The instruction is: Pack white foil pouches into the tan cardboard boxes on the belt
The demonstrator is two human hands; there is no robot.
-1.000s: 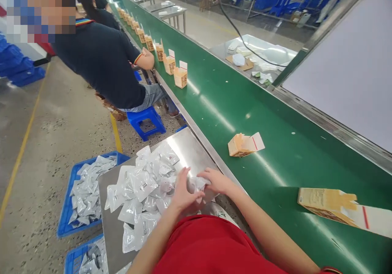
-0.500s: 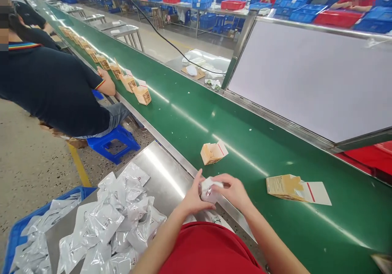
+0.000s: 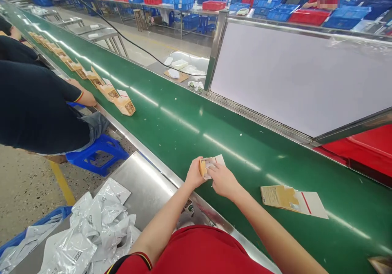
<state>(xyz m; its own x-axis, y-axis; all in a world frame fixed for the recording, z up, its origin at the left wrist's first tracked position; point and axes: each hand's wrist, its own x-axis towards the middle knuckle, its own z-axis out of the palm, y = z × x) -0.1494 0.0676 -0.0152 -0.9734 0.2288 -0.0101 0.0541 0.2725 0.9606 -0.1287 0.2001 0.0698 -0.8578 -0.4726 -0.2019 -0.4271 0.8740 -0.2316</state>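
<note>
Hands [image 3: 226,181] on open carton [image 3: 202,169], green conveyor belt [image 3: 183,141], white pouches [image 3: 88,231] on metal table [image 3: 145,182]

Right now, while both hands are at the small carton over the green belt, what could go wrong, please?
1. The left hand holds the small carton and the right hand has fingers at its opening; pressing hard might bend the white flap.
2. The white pouches lie heaped on the metal table; a bump could send some sliding.
3. Another open carton is beside the right forearm on the green belt; a wide elbow movement may knock it.
</note>
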